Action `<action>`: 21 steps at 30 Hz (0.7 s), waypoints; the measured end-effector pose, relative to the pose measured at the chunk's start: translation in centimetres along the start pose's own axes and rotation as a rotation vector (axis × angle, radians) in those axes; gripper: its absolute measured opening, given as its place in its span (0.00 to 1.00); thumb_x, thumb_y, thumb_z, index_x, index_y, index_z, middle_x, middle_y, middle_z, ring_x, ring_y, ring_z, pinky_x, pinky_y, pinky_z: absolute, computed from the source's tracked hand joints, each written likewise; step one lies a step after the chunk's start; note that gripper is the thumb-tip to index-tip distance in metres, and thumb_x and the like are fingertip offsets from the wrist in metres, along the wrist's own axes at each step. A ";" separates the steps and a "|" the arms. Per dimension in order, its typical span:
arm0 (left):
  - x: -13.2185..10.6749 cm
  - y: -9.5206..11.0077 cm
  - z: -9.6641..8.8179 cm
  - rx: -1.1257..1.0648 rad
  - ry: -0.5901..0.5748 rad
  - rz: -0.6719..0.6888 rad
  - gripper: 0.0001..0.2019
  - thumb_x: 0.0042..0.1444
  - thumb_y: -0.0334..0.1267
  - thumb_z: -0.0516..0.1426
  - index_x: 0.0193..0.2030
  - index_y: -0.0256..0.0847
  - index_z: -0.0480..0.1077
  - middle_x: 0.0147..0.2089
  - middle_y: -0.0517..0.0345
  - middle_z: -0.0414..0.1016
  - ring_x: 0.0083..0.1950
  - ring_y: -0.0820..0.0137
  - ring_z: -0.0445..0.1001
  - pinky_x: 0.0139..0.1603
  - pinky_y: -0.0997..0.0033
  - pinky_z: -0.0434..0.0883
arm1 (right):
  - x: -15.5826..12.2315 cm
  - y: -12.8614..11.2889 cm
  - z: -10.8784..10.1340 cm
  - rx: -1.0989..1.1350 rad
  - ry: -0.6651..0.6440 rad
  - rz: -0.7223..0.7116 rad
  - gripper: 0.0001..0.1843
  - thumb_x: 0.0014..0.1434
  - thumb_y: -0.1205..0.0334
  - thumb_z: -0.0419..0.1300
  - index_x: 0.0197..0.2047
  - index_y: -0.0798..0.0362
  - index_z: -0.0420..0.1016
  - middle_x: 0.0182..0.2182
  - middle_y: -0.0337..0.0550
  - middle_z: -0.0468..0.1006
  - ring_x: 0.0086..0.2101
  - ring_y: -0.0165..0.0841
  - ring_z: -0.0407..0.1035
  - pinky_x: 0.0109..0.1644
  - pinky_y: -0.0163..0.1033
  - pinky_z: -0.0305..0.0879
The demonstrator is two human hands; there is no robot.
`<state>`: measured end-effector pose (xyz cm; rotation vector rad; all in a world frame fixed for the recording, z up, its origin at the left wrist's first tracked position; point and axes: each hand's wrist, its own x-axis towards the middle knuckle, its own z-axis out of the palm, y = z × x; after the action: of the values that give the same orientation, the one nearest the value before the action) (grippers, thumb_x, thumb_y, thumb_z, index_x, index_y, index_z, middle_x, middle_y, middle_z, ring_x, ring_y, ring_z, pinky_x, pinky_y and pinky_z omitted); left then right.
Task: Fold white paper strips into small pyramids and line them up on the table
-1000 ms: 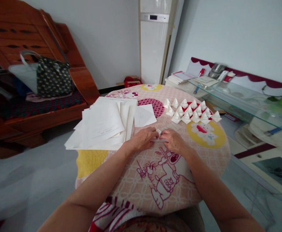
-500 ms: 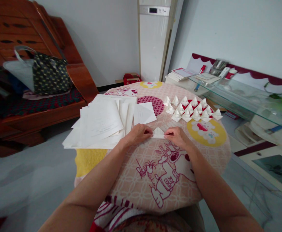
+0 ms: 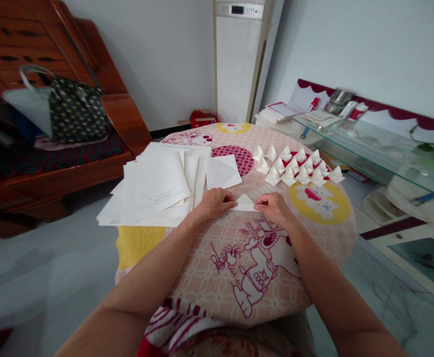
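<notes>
Small folded white paper triangle [image 3: 244, 202] flat on the cloth-covered surface [image 3: 202, 277], pinched at its left corner by left hand [image 3: 217, 202] and at its right corner by right hand [image 3: 272, 208], each grip pressed together on an edge. Likely risk: uneven pull skewing or tearing the crease, or a wrist nudging the loose sheet stack [image 3: 157, 186] hanging over the surface edge. Fingertips under the paper hidden; finished folded pieces [image 3: 298, 166] too small to make out in detail.
</notes>
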<state>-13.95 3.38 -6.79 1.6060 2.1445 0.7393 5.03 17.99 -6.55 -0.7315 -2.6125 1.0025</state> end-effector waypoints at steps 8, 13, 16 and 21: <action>0.4 -0.2 0.7 0.123 0.046 -0.030 0.06 0.57 0.38 0.62 0.32 0.40 0.78 0.30 0.57 0.79 0.31 0.70 0.71 0.33 0.70 0.60 | 0.3 0.1 0.9 -0.108 0.064 0.018 0.04 0.52 0.67 0.65 0.26 0.55 0.81 0.23 0.40 0.78 0.26 0.31 0.68 0.33 0.35 0.59; 0.4 -0.1 0.8 0.191 0.046 -0.036 0.06 0.58 0.39 0.62 0.33 0.40 0.78 0.31 0.55 0.79 0.33 0.68 0.72 0.34 0.70 0.61 | 0.4 0.2 1.0 -0.120 0.080 0.026 0.05 0.51 0.67 0.64 0.25 0.54 0.81 0.23 0.40 0.79 0.25 0.31 0.67 0.32 0.35 0.58; 0.5 -0.1 0.9 0.206 0.055 -0.027 0.05 0.58 0.38 0.62 0.33 0.41 0.78 0.31 0.56 0.78 0.32 0.68 0.72 0.34 0.70 0.62 | 0.5 0.2 0.9 -0.115 0.081 0.025 0.04 0.50 0.66 0.65 0.25 0.54 0.81 0.22 0.40 0.78 0.26 0.31 0.68 0.32 0.35 0.59; 0.5 -0.1 0.9 0.199 0.062 0.000 0.05 0.57 0.38 0.62 0.32 0.41 0.78 0.30 0.56 0.78 0.32 0.68 0.72 0.34 0.71 0.62 | 0.6 0.1 0.7 -0.097 0.061 0.040 0.04 0.49 0.66 0.65 0.25 0.54 0.81 0.21 0.39 0.78 0.25 0.31 0.68 0.31 0.35 0.59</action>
<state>-13.61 4.01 -7.56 1.7012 2.3262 0.5987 4.26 17.98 -7.13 -0.8262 -2.6181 0.8550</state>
